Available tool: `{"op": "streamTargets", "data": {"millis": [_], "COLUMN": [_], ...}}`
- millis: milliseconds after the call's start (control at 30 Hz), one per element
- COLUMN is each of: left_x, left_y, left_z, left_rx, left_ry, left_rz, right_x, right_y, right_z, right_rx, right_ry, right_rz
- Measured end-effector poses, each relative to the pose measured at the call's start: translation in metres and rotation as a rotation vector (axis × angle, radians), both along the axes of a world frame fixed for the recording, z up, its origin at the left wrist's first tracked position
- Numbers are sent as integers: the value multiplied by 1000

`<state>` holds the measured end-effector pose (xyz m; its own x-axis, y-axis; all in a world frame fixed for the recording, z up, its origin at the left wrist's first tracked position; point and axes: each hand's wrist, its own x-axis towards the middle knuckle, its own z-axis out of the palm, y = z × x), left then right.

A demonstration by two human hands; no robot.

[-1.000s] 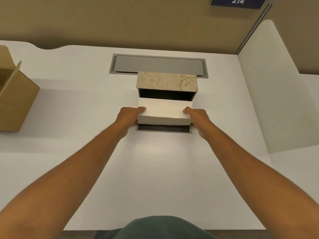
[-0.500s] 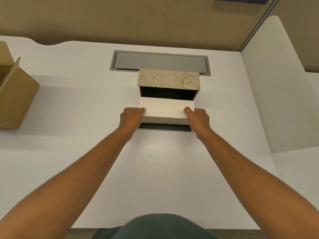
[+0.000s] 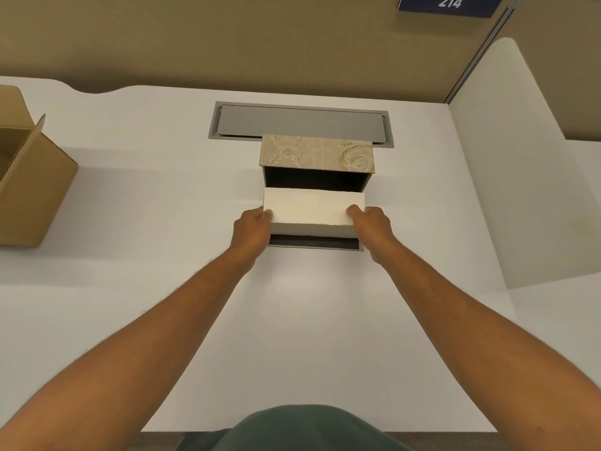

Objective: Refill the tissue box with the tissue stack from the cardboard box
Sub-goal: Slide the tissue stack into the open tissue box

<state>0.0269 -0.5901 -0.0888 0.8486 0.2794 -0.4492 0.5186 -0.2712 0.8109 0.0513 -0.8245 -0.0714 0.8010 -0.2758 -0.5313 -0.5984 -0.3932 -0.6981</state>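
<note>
A white tissue stack (image 3: 312,209) is held level between my two hands in front of the tissue box (image 3: 317,154). The box is beige with a floral pattern, and its dark open side faces me. The stack's far edge sits at the mouth of that opening. My left hand (image 3: 252,227) grips the stack's left end and my right hand (image 3: 370,224) grips its right end. A flat dark panel (image 3: 313,244) lies on the desk just under the stack. The brown cardboard box (image 3: 29,180) stands open at the far left.
The white desk (image 3: 156,196) has a grey recessed cable tray (image 3: 300,123) right behind the tissue box. A white partition (image 3: 520,177) rises along the right side. A tan wall runs behind the desk, bearing a blue sign (image 3: 450,3) reading 214.
Both hands have carried the tissue stack away from me, from above the dark panel up to the mouth of the tissue box.
</note>
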Motion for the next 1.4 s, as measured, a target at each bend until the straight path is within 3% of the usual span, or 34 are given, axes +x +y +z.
{"op": "streamTargets", "data": {"millis": [1000,1200,1267,1300,1400], "left_x": [-2,-2,-9,-16,-27], "left_y": [-1,5,9,10,1], "left_z": [11,22,25,25,27], "left_rx": [112,77,282,441,751], "left_ry": [-20,23,-112,-263,-711], "left_rz": [-40,19,-43,-108,-441], "right_x": [-5,-3,-4,-6,-10], "right_y": [6,4,-1,-5,-14], "right_z": [7,13,17,17,23], "right_rx": [-28,105,155,131,-64], "right_ry": [-4,65,41,-14,-332], "right_rz": [-1,-108,-173,-184,-129]}}
